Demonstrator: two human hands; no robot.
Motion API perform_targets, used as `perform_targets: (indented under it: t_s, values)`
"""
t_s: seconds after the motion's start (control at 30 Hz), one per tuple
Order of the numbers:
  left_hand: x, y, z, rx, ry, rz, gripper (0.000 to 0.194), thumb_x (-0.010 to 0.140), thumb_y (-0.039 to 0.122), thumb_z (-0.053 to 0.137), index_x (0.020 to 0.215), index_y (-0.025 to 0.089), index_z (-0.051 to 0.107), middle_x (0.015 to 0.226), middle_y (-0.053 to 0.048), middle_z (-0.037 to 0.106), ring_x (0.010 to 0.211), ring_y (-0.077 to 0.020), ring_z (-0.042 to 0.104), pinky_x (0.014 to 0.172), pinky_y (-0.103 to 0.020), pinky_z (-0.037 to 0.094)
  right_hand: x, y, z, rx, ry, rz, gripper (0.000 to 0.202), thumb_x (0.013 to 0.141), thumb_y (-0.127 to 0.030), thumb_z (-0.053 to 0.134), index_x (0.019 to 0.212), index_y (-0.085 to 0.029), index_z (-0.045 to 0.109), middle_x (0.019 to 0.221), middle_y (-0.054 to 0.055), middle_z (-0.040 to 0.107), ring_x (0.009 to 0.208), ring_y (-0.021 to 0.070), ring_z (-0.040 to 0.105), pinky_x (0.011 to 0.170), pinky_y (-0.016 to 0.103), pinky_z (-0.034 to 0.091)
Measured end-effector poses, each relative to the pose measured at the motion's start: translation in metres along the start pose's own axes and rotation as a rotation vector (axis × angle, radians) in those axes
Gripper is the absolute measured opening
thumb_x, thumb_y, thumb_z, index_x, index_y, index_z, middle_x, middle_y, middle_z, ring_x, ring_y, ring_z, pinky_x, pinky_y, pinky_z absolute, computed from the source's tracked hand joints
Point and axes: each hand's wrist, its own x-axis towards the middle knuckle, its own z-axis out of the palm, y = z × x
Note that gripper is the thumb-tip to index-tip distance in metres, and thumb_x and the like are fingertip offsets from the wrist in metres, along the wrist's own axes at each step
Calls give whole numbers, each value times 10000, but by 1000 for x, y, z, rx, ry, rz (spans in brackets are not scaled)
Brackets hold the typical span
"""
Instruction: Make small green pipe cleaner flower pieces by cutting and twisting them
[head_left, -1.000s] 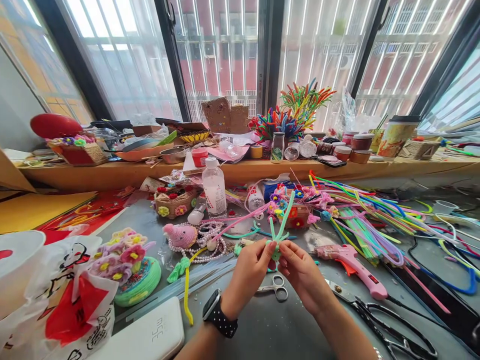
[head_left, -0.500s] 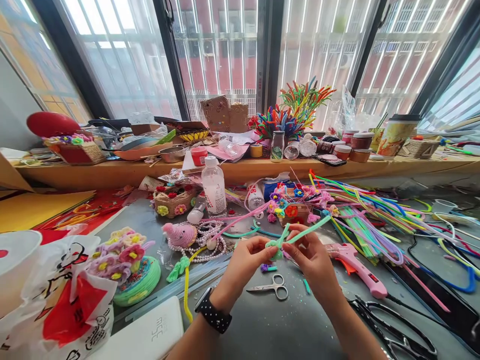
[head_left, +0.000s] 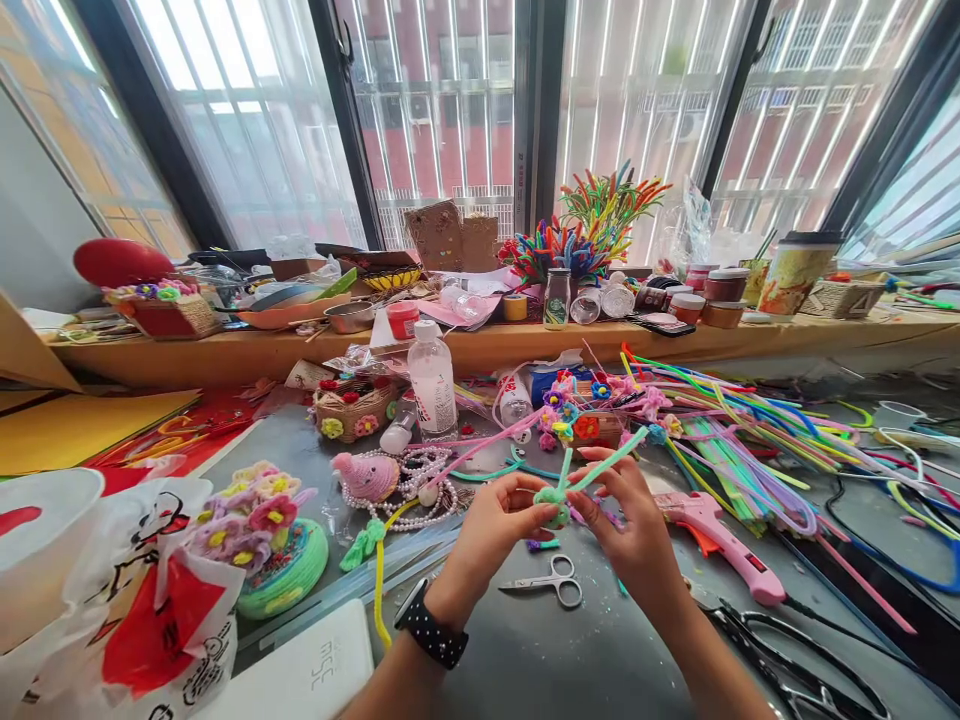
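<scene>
I have the mint-green pipe-cleaner piece [head_left: 552, 496] just below and right of the centre of the frame, raised above the table [head_left: 517, 660]. My left hand [head_left: 495, 520] pinches its knotted middle between thumb and fingertips; my right hand [head_left: 624, 510] is closed on the long strand [head_left: 619, 456] near its base, the free end pointing to the upper right. I judge it feather-light and fuzzy, so unlikely to slip, with a bendable core that should keep a crease. The knot seems the best place to steady it; the strand is best taken close to the knot, since gripping far out would bow it. Crushing looks a smaller risk than kinking.
</scene>
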Motion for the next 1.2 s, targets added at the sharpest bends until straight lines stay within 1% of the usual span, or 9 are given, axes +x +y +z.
perform_targets:
  t_s: [0.13, 0.3, 0.4, 0.57, 0.7, 0.87, 0.97, 1.1, 1.2]
  values:
    - [2, 0, -1, 31, 18, 21, 258, 529, 269, 711, 687, 119, 572, 610, -6, 591, 588, -108, 546, 517, -207, 435, 0, 0, 0, -2, 4, -27, 191, 768, -295, 510, 941, -243, 572, 1055, 74, 486, 990, 238, 459, 731, 360, 435]
    - [1, 2, -3, 105, -32, -5, 244, 549, 270, 695, 695, 116, 576, 576, 8, 562, 538, -84, 507, 492, -192, 399, -1, 3, 0, -50, -13, -60, 147, 763, -288, 520, 873, -235, 602, 1048, 70, 496, 1014, 244, 448, 827, 397, 389]
    - [-1, 4, -6, 124, -76, -36, 256, 562, 275, 686, 738, 121, 582, 650, -7, 579, 588, -101, 532, 544, -225, 436, -1, 5, 1, -98, -40, -92, 119, 768, -276, 510, 804, -221, 609, 1039, 72, 511, 995, 239, 463, 839, 394, 378]
    - [-1, 3, -9, 30, -65, -57, 301, 557, 289, 693, 791, 139, 577, 700, -15, 583, 665, -141, 575, 667, -328, 478, -1, 9, 3, -138, -43, -111, 122, 778, -276, 496, 794, -210, 597, 1025, 74, 548, 979, 233, 473, 835, 381, 379]
    - [1, -1, -7, -42, -82, -58, 299, 554, 305, 697, 767, 127, 584, 698, -27, 584, 659, -144, 581, 706, -353, 475, -2, 7, 3, -153, -51, -118, 125, 779, -279, 490, 783, -199, 586, 895, 69, 598, 896, 223, 498, 782, 365, 392]
    - [1, 0, -8, 16, -98, -21, 273, 574, 284, 685, 791, 135, 613, 700, -23, 558, 664, -114, 524, 624, -260, 477, -3, 0, 3, -169, -62, -14, 190, 771, -332, 483, 694, -186, 577, 695, 48, 598, 708, 197, 526, 679, 332, 404]
    - [-1, 3, -10, 83, -96, 8, 243, 579, 276, 679, 766, 130, 622, 658, -15, 550, 639, -105, 506, 564, -213, 449, -3, -4, 3, -68, -125, 95, 254, 769, -371, 467, 624, -186, 565, 640, 35, 601, 648, 181, 542, 643, 298, 406]
    - [-2, 5, -10, 128, -92, 9, 256, 586, 283, 672, 782, 128, 620, 647, -13, 559, 619, -100, 507, 545, -204, 430, -1, -5, 2, 113, -189, 277, 274, 744, -402, 481, 633, -179, 594, 630, 26, 627, 646, 184, 567, 630, 266, 407]
    - [-2, 3, -5, 95, -74, -17, 292, 585, 326, 670, 781, 122, 600, 681, -19, 576, 639, -114, 541, 602, -243, 454, 0, -5, 1, 187, -195, 330, 274, 736, -402, 489, 683, -168, 621, 688, 38, 646, 691, 193, 570, 664, 269, 407]
